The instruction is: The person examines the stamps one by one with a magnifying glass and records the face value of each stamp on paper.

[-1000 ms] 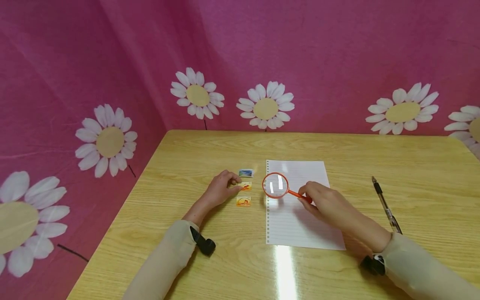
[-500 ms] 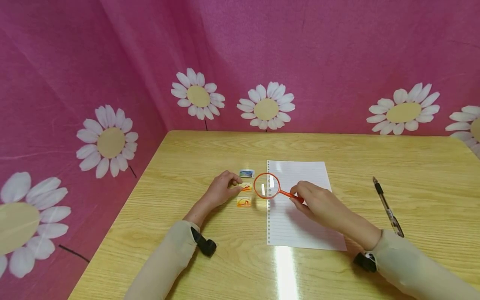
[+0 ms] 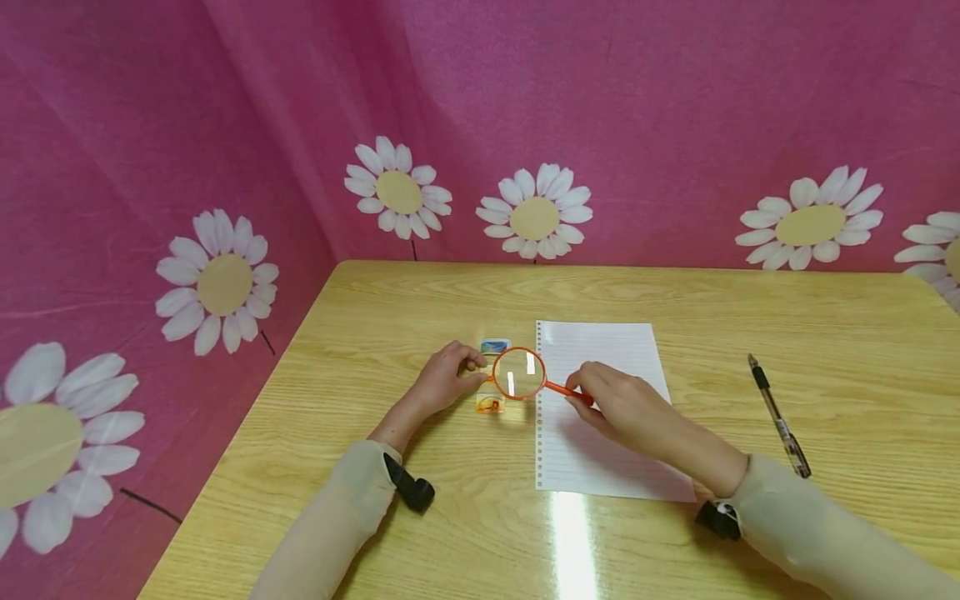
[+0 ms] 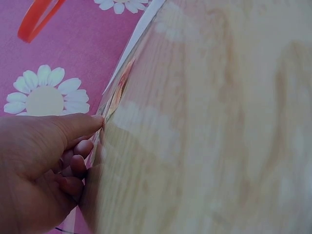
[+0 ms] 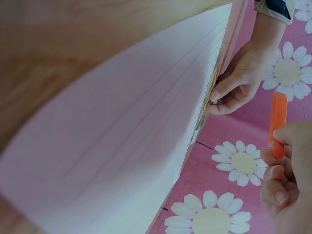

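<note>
My right hand (image 3: 626, 408) pinches the orange handle of a round magnifying glass (image 3: 519, 373). Its lens hangs over the right side of the middle small yellow picture card (image 3: 488, 363), close to my left fingertips. Thumb and fingertips of my left hand (image 3: 444, 379) rest at that card's left edge, the fingers loosely bent. A blue card (image 3: 495, 346) lies just behind it and an orange-yellow card (image 3: 490, 405) in front. From the left wrist, my thumb (image 4: 80, 127) touches the card edge. The right wrist view shows the orange rim (image 5: 278, 114) edge-on.
A lined, hole-edged paper sheet (image 3: 600, 350) lies under my right hand on the wooden table (image 3: 390, 292). To its right is a black-capped clear pen (image 3: 780, 417). A pink cloth with daisies (image 3: 637, 125) hangs behind and at left.
My right hand has moved left with the magnifying glass, bringing the lens from the sheet's left edge over the yellow card. The left hand stays in place.
</note>
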The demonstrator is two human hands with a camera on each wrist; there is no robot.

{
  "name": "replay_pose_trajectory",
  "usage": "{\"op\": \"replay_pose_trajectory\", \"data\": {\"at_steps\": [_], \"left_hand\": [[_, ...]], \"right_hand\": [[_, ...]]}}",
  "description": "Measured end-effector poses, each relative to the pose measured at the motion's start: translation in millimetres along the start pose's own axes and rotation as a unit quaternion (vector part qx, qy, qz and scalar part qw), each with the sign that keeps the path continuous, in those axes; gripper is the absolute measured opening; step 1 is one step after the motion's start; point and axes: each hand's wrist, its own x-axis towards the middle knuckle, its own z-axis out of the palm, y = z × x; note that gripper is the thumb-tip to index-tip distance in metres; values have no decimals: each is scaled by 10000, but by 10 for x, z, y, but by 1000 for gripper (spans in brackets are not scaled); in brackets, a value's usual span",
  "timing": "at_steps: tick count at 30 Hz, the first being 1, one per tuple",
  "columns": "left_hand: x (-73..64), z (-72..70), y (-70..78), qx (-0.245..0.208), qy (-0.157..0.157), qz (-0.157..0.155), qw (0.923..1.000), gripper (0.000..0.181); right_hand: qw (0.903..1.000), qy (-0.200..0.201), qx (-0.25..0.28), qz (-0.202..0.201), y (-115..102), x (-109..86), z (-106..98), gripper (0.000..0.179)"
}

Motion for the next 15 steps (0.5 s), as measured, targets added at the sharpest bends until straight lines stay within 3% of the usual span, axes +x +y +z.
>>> {"op": "replay_pose_trajectory", "data": {"at_steps": [15], "left_hand": [[20,8,-28,4,93,42,9999,13]], "right_hand": [[10000,-36,-47,27,-35,76,85,30]]}}
